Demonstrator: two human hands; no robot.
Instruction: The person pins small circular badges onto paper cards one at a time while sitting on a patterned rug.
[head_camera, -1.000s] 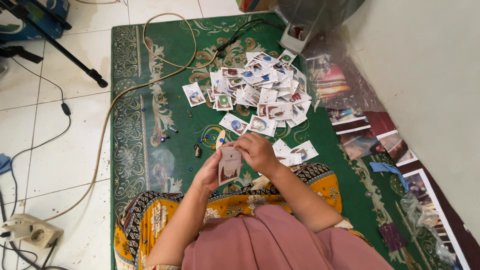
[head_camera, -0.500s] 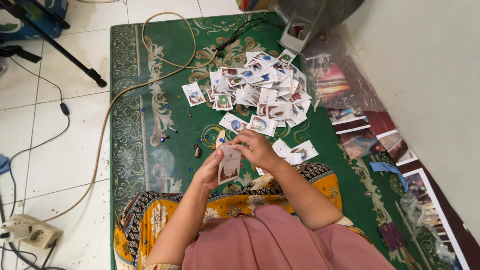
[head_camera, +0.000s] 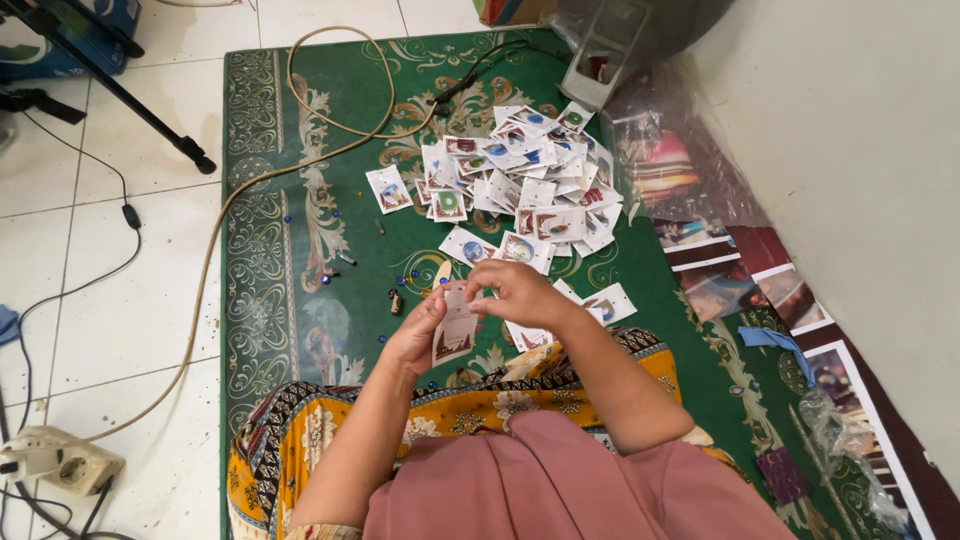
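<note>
Nothing moved: both hands (head_camera: 470, 315) still pinch a small card (head_camera: 455, 335).

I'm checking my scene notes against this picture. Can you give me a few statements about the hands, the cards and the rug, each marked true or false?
1. Both hands hold one small card between them. True: left hand cradles it, right hand pinches its top.
2. The card pile lies on bare tile. False: it lies on the green rug.
3. A beige cable runs across the rug onto the tiles. True.
4. The power strip sits on the rug. False: it sits on the white tiles at lower left.
5. The person's lap is covered by plain blue cloth. False: it is pink cloth over yellow patterned fabric.
</note>
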